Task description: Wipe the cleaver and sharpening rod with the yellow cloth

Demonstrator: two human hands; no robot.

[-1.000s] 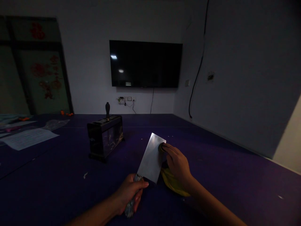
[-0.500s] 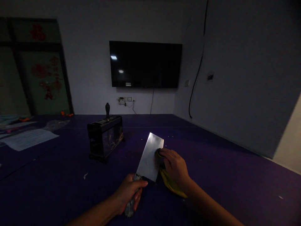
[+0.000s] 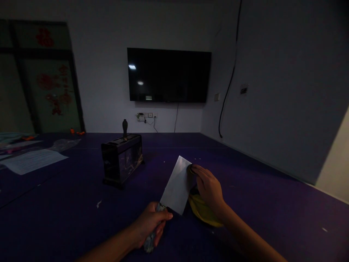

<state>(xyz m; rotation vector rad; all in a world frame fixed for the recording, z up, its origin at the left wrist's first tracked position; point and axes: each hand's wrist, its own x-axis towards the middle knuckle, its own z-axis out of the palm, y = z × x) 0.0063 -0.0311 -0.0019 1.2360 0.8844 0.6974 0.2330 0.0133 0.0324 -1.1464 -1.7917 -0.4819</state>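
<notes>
Silvery metal, plain and broad, makes up the blade of the cleaver, which slants away and to the right in front of the person, over the purple surface. Dim light hides a good deal: whether the blade touches that surface cannot be told, and the far right edge is partly covered by fingers. The left hand is closed around the handle, its thumb laid along the top near the base of the blade; only the mottled grey butt and a bit near the blade show past the grip. The right hand is curled, not fully closed, fingertips pressing a dark yellowish wad of the yellow cloth against the blade by its far right corner. The rest of the cloth hangs below the palm, and the stretch joining it to the wad is hidden. The blade looks pale and evenly dull, with darker shading beside the fingertips. Both forearms are cut off at the lower border. Left of the cleaver, well apart, stands a black stand, its contents hard to make out.
</notes>
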